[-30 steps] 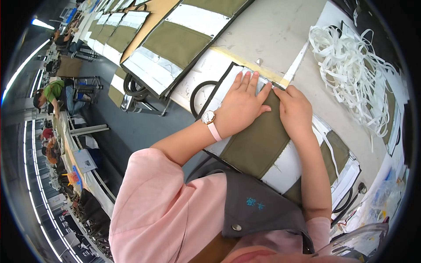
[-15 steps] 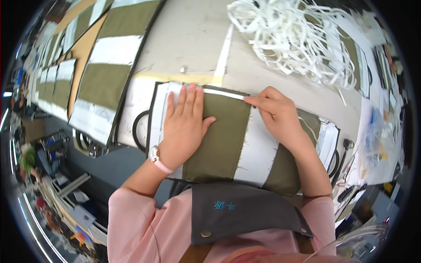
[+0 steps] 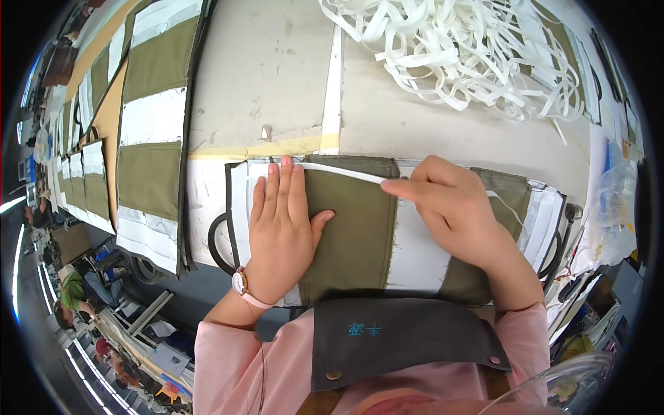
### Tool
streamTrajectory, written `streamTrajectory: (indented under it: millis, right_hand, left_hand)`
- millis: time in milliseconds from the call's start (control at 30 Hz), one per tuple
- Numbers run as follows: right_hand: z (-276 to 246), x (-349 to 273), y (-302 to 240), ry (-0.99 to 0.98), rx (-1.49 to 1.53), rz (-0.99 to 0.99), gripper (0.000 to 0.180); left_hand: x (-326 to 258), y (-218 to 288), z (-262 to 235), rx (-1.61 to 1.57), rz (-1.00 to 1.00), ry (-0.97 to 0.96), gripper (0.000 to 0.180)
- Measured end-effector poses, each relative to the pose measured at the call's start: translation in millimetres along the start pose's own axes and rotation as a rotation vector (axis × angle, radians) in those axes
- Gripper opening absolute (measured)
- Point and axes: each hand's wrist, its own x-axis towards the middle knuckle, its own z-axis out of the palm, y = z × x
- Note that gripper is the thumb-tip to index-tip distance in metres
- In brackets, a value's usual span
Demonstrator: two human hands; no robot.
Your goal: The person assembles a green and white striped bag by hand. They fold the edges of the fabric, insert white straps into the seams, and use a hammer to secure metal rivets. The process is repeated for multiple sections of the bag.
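1. The right hand [image 3: 449,207] pinches a white strip [image 3: 339,171] along the top edge of the olive-and-white fabric panel [image 3: 353,228], which lies on the surface [image 3: 277,83].
2. The left hand [image 3: 280,221] lies flat and open on the panel; firm pressure there should keep the strip straight.
3. Tangled white strips [image 3: 456,48] lie beyond, more panels [image 3: 149,138] to the left; neither obstructs.

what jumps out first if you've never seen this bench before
Centre frame, the left hand presses flat on an olive and white fabric panel, while the right hand pinches a white strip along its top edge. A tangled heap of white strips fills the worktable at upper right.
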Motion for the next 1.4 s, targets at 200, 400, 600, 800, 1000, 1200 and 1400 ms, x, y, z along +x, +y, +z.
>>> streamTrajectory:
  millis: [200, 400, 600, 800, 1000, 1200, 1400]
  right_hand:
    - [1, 1, 11, 0.036, -0.107, -0.016, 0.032]
    - [5, -2, 26, 0.025, -0.183, -0.006, 0.038]
    - [4, -6, 23, 0.029, -0.195, 0.001, 0.035]
    - [4, -8, 26, 0.088, -0.16, 0.05, 0.033]
    - [6, -5, 27, 0.072, -0.217, 0.04, 0.03]
    - [5, -4, 25, 0.039, -0.317, 0.007, 0.015]
    - [9, -4, 22, 0.004, -0.351, 0.006, 0.016]
  left_hand:
    - [3, -2, -4, 0.027, 0.027, -0.027, 0.074]
    - [4, -3, -6, 0.045, 0.039, -0.048, 0.074]
    - [4, -3, -7, 0.063, 0.046, -0.069, 0.072]
    - [5, -2, -9, 0.06, 0.043, -0.093, 0.072]
    - [6, 0, -11, 0.099, 0.047, -0.121, 0.067]
    - [12, 3, -20, 0.187, 0.044, -0.216, 0.065]
    - [28, 26, -8, -0.067, 0.219, -0.171, 0.083]
